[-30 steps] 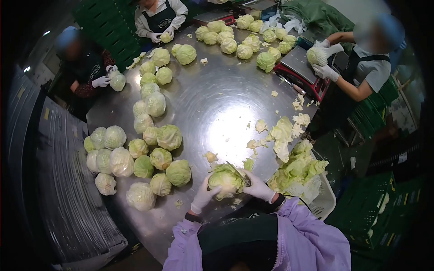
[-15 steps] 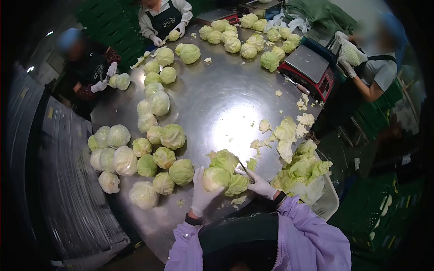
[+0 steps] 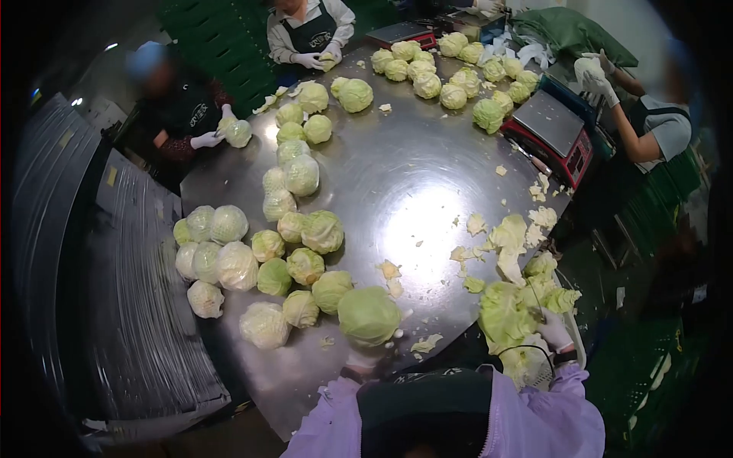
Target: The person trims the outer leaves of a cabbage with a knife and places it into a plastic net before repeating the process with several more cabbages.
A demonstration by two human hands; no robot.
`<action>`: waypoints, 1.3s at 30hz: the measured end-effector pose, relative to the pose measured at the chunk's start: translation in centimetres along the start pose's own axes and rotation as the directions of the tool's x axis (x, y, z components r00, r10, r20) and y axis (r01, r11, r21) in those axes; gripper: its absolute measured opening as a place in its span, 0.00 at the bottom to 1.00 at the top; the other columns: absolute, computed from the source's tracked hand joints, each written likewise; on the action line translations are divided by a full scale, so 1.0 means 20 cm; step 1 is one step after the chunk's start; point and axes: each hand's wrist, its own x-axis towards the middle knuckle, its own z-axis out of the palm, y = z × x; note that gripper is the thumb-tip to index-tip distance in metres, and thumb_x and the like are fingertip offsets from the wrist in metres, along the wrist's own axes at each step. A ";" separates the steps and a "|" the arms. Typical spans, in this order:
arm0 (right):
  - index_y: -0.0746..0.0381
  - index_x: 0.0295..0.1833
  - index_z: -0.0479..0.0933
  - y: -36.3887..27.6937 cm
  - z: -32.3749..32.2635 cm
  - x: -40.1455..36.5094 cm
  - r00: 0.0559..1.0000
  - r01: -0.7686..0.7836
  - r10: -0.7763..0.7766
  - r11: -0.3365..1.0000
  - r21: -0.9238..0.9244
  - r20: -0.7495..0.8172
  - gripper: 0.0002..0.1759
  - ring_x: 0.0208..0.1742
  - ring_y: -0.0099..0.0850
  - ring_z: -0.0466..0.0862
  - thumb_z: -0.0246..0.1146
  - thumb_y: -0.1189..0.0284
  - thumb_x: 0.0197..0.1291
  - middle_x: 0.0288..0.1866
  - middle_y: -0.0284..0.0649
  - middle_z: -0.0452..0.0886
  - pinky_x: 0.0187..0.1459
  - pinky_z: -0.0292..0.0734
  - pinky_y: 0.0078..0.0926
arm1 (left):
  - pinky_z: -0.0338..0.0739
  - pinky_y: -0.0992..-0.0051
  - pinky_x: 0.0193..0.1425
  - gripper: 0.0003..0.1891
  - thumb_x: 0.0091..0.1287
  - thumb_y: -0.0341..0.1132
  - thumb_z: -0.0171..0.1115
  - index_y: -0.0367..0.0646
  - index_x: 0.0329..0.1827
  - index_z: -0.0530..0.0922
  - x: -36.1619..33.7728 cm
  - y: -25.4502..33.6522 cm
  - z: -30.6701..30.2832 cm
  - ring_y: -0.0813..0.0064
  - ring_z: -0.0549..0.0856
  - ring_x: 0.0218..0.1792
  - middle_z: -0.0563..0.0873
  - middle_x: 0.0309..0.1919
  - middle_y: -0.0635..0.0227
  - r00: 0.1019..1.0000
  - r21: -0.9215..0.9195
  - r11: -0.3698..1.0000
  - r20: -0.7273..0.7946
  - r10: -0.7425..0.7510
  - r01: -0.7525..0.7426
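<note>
Your white-gloved left hand [image 3: 365, 356] cups a smooth, round cabbage [image 3: 369, 313] at the near edge of the shiny steel worktop [image 3: 397, 168], fingers wrapped beneath it. Your right hand [image 3: 553, 330] sits among crinkled loose leaves [image 3: 500, 313] past the right edge; its finger grip can't be told.

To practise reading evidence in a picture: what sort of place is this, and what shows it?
Probably a vegetable trimming and packing room: dozens of cabbage heads on a round steel table, a weighing scale at its edge, gloved people in aprons handling them, the left hand gripping one.
</note>
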 end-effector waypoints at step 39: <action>0.68 0.75 0.53 -1.76 1.72 1.26 0.860 0.416 -0.414 0.907 0.059 0.300 0.57 0.61 0.41 0.78 0.72 0.47 0.49 0.61 0.57 0.76 0.61 0.71 0.29 | 0.77 0.78 0.51 0.19 0.73 0.35 0.55 0.32 0.62 0.70 0.29 0.15 0.28 0.75 0.82 0.51 0.81 0.52 0.60 0.747 0.901 0.330 -0.422 0.514 0.282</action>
